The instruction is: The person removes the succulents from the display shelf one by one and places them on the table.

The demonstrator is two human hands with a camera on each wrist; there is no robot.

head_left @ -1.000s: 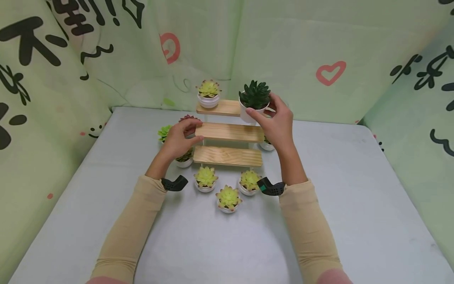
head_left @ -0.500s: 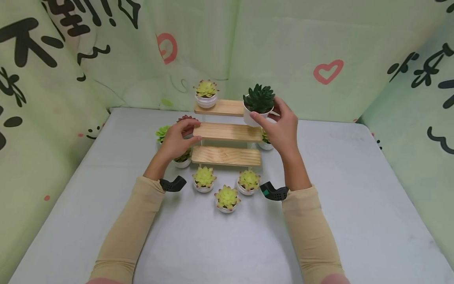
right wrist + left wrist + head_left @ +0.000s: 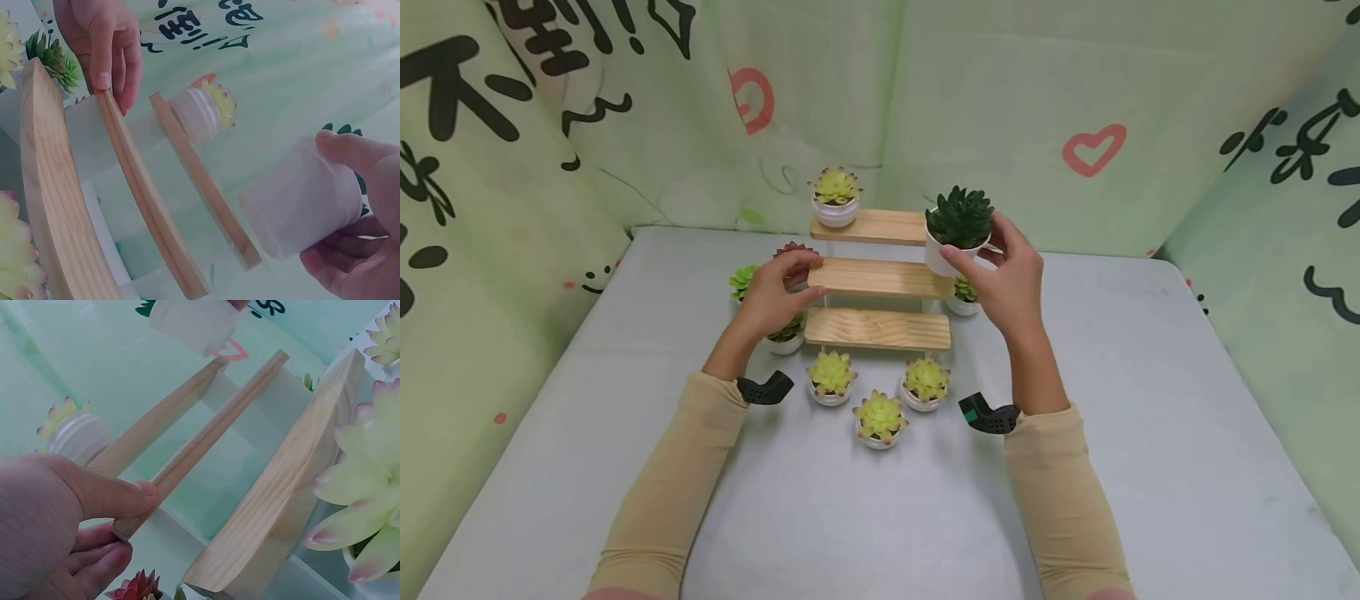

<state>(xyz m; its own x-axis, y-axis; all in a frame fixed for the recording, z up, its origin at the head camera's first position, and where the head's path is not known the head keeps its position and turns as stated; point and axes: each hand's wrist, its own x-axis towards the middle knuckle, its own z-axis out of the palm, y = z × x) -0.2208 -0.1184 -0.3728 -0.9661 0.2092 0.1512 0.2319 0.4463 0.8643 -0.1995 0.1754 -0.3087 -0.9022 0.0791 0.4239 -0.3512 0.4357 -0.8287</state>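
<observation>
In the head view my right hand (image 3: pixel 1003 271) grips a dark green potted succulent (image 3: pixel 958 218) by its white pot, off the right end of the top board. The right wrist view shows the pot (image 3: pixel 300 197) tilted in the frame and apart from the boards. With thumb above and fingers below, my left hand (image 3: pixel 778 292) pinches the left end of the middle board (image 3: pixel 883 278) of a three-tier wooden stand. The left wrist view shows that thumb on the board's end (image 3: pixel 215 428). A yellow-green succulent (image 3: pixel 836 198) stands on the left of the top board (image 3: pixel 880 226).
The lowest board (image 3: pixel 877 328) carries nothing. Three yellow-green succulents (image 3: pixel 880 419) stand on the white table (image 3: pixel 880 533) before the stand. A red one (image 3: pixel 793 248) and green ones (image 3: pixel 743 282) sit left of it, another green one (image 3: pixel 964 293) at right. Printed cloth (image 3: pixel 1000 100) hangs behind.
My right hand has carried the dark green succulent rightward and slightly down, away from the top board. The left hand stays on the middle board.
</observation>
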